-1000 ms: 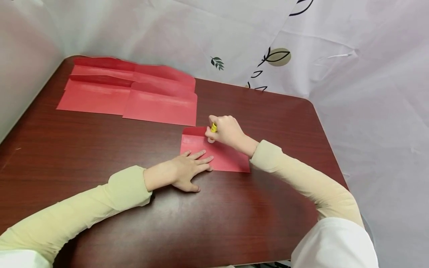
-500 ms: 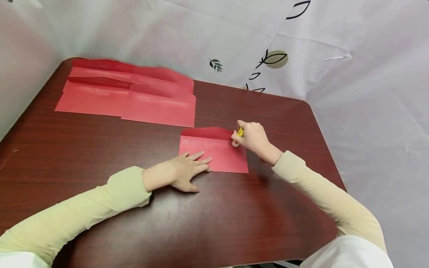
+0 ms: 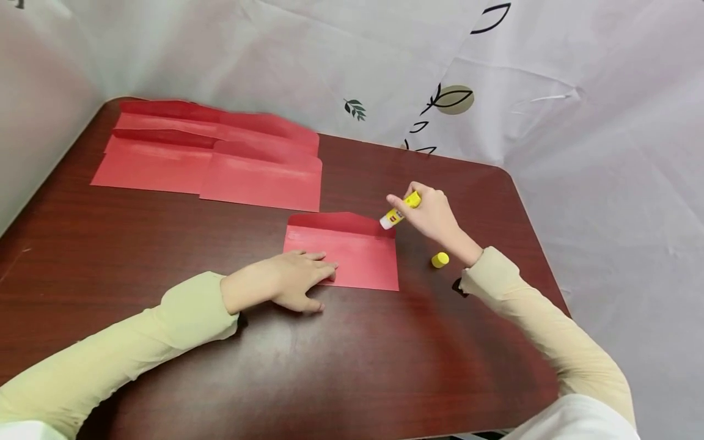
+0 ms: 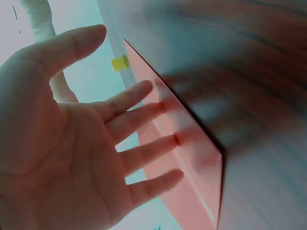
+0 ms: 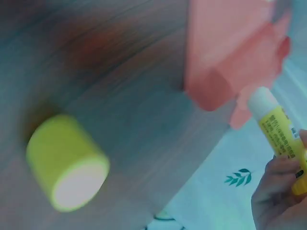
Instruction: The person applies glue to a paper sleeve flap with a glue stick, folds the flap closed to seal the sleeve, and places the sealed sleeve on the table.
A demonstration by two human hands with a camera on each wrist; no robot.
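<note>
Glue stick (image 3: 396,216): one, yellow barrel with printed label, white tip end; held at a tilt, tip down and to the left, over the upper right corner of the nearest envelope; contact between tip and paper cannot be told.

Right hand (image 3: 433,214): pinching the glue stick between thumb and curled fingers.

Red envelope (image 3: 363,260): one, on the table, flap spread open on the far side, pale streaks along the fold.

Left hand (image 3: 294,278): fingers spread and straight, fingertips on the near left part of the red envelope, thumb apart from it.

Yellow cap (image 3: 440,260): one, on the table, right of the red envelope, near the right cuff (image 3: 489,272).

Further envelopes (image 3: 258,183): red, overlapping in two rows at the far left, flaps open.

Table (image 3: 341,366): dark reddish-brown, wood-grained, rounded far corners.

White sheeting (image 3: 264,61): behind the table, creased, with leaf prints.
</note>
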